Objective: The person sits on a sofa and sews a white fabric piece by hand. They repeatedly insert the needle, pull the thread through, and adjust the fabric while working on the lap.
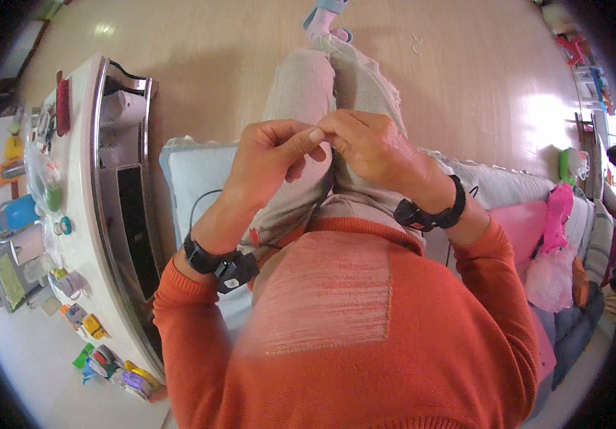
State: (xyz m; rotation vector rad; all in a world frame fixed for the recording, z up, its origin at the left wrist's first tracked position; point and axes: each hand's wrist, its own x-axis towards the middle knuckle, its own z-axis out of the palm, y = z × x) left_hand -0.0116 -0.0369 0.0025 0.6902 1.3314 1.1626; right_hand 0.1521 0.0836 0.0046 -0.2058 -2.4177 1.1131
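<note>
My left hand (265, 161) and my right hand (375, 147) meet above my lap, just in front of the knees. Thumb and fingertips of both are pinched together at one spot. Whatever may be between them is too small or too hidden to make out. Each wrist wears a black strap with a small black device (235, 272). Below the hands are my light trousers (300, 86), with a small red spot on one thigh. An orange knitted sweater (437, 316) covers my torso and arms. A thin black cord (321, 198) runs down across the lap.
I sit on a seat with a pale quilted cover (195, 171). To the left, a white-topped cabinet (80, 187) holds a red object (63, 107), a clear plastic bag (42, 171) and several small items. Pink plastic (557, 214) lies at right. Wood-look floor (206, 80) stretches ahead.
</note>
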